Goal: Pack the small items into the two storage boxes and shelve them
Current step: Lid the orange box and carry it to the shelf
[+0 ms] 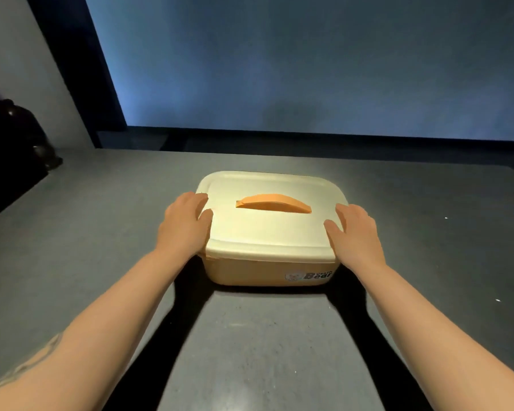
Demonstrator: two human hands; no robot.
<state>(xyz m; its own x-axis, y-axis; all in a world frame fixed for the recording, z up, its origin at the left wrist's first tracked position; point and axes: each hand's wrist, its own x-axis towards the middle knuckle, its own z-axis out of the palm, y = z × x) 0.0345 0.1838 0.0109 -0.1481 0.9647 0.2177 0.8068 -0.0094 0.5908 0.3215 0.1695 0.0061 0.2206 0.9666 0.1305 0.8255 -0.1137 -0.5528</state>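
Head view: lidded box between both hands

Box [267, 232] sits mid-table [72, 247], lid [267, 226] on. Left hand [184, 223] and right hand [356, 229] lie flat against its short ends, fingers relaxed, clamping nothing. I judge rigid plastic, smooth, likely light; I'd lift by the sides or the orange handle [273, 203]. Contents hidden by lid. No second box or shelf in view. Dark object [27, 134] far left, unclear.

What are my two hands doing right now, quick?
Left hand: open, fingers laid on the left edge of the storage box's lid.
Right hand: open, fingers laid on the lid's right edge.
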